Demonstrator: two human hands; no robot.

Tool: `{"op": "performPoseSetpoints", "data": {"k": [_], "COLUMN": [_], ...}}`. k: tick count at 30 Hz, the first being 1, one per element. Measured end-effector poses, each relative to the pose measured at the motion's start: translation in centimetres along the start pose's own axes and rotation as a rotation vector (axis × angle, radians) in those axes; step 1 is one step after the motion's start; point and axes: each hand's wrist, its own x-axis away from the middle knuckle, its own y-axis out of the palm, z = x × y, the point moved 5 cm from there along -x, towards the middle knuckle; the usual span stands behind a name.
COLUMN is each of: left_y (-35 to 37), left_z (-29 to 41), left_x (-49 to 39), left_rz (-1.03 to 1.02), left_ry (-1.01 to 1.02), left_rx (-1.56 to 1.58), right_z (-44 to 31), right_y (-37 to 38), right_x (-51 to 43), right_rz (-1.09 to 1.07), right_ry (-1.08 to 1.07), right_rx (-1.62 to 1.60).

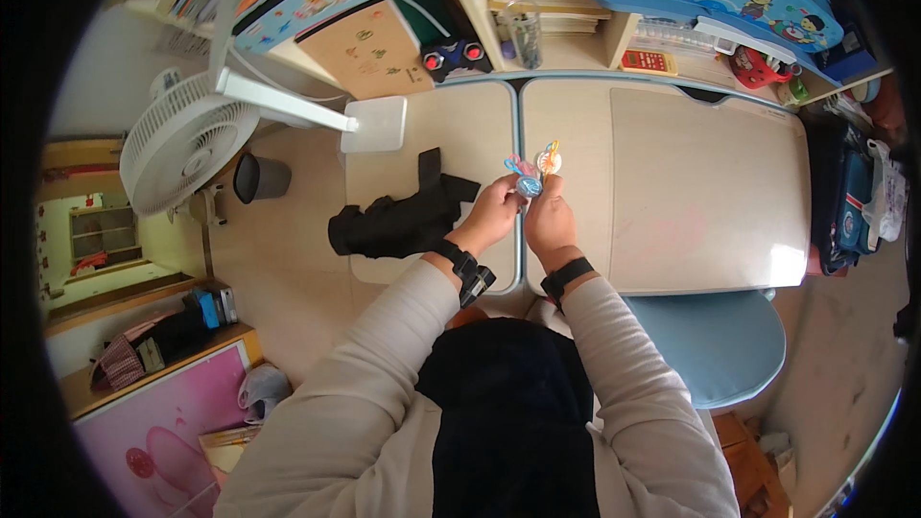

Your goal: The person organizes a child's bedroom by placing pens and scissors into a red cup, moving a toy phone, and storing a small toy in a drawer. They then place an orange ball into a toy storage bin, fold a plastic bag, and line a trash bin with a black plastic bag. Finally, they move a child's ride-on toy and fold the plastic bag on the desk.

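Close together above the seam between two desk tops, both my hands hold small colourful trinkets. My left hand (495, 214) pinches a blue disc-shaped trinket (529, 187), with pink and blue loops (516, 164) rising beside it. In my right hand (550, 217) is an orange-and-white trinket (549, 158) with a round face and a yellow-orange loop on top. The pieces are too small to identify further, and my fingers hide their lower ends. A crumpled black cloth item (399, 212) lies on the left desk top (468, 111), near my left wrist.
A white stand base (374, 124) rests at the left desk's back corner, near a white fan (191, 147). Shelves along the back hold books, a clear pen cup (525, 36) and a red calculator (649, 62). A blue-grey chair seat (709, 345) is at the right front.
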Motion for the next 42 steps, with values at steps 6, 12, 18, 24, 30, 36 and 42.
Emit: {"op": "performPoseSetpoints", "data": {"k": [6, 12, 18, 24, 30, 36, 42], "left_y": [-5.8, -11.5, -15.6, -14.9, -12.7, -12.8, -12.6], "left_z": [-5.8, -13.4, -17.3, -20.2, -24.5, -26.4, -25.0], "left_x": [9.2, 21.8, 26.8, 24.9, 20.7, 16.9, 17.5], "left_rz": [0.083, -0.051, -0.165, -0.05, 0.093, 0.401, 0.553], "left_ry": [0.125, 0.178, 0.282, 0.488, 0.571, 0.775, 1.001], "left_rx": [-0.247, -0.524, -0.87, -1.117, -1.328, -1.437, -1.34], "right_z": [-0.4, -2.5, -4.8, -4.3, -3.0, -3.0, -3.5], "right_y": [5.0, 9.2, 14.0, 12.0, 10.8, 11.3, 12.7], "right_x": [3.7, 12.2, 16.0, 14.8, 12.3, 11.6, 15.0], "right_rz": [0.057, 0.114, -0.03, 0.103, 0.212, 0.255, 0.255], "right_ry": [-0.153, -0.268, -0.325, -0.474, -0.597, -0.864, -1.162], "right_rx": [0.079, 0.063, 0.102, 0.147, 0.25, 0.357, 0.442]}}
